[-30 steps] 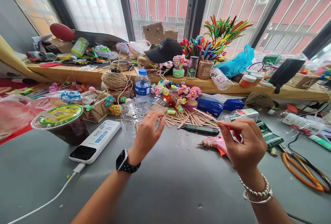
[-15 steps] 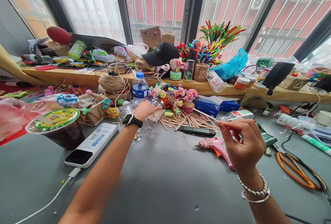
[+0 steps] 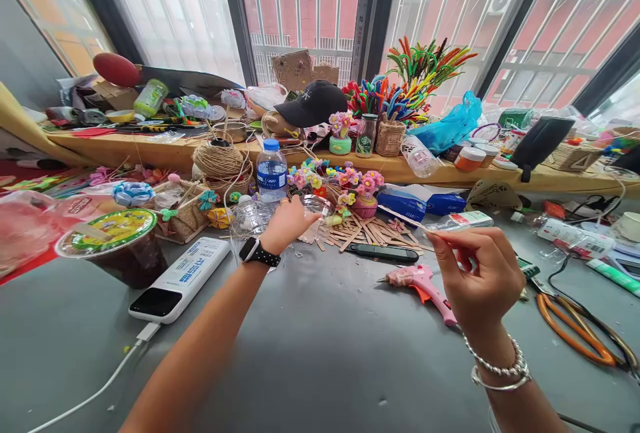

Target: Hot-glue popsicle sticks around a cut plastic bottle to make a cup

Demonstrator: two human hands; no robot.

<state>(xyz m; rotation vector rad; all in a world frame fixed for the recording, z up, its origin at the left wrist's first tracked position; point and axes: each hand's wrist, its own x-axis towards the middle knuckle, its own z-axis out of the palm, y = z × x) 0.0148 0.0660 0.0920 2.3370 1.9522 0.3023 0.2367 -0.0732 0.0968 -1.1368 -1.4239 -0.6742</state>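
My left hand [image 3: 291,225], wearing a black watch, reaches to the middle of the grey table. Its thumb lies against a clear round plastic piece [image 3: 320,206], like the cut end of a bottle; the fingertips are hidden behind. A clear crumpled plastic bottle [image 3: 247,218] lies just left of this hand. My right hand [image 3: 483,273], with silver bracelets, is raised at the right, thumb and forefinger pinching a thin pale stick [image 3: 407,217] that points left. Below the stick rest a pink glue gun [image 3: 423,286] and a dark green utility knife [image 3: 383,253].
Flat wooden sticks [image 3: 360,232] are heaped beside crocheted flowers [image 3: 367,185] and a water bottle [image 3: 271,170]. At left stand a lidded drink cup [image 3: 120,260] and a cabled white power bank [image 3: 183,280]. Orange-handled scissors [image 3: 575,333] lie at right. Behind runs a cluttered wooden ledge [image 3: 280,156].
My left hand has moved slightly right and nearer, and the clear plastic piece has shifted right with it. My right hand keeps its pinch on the stick and has moved slightly right.
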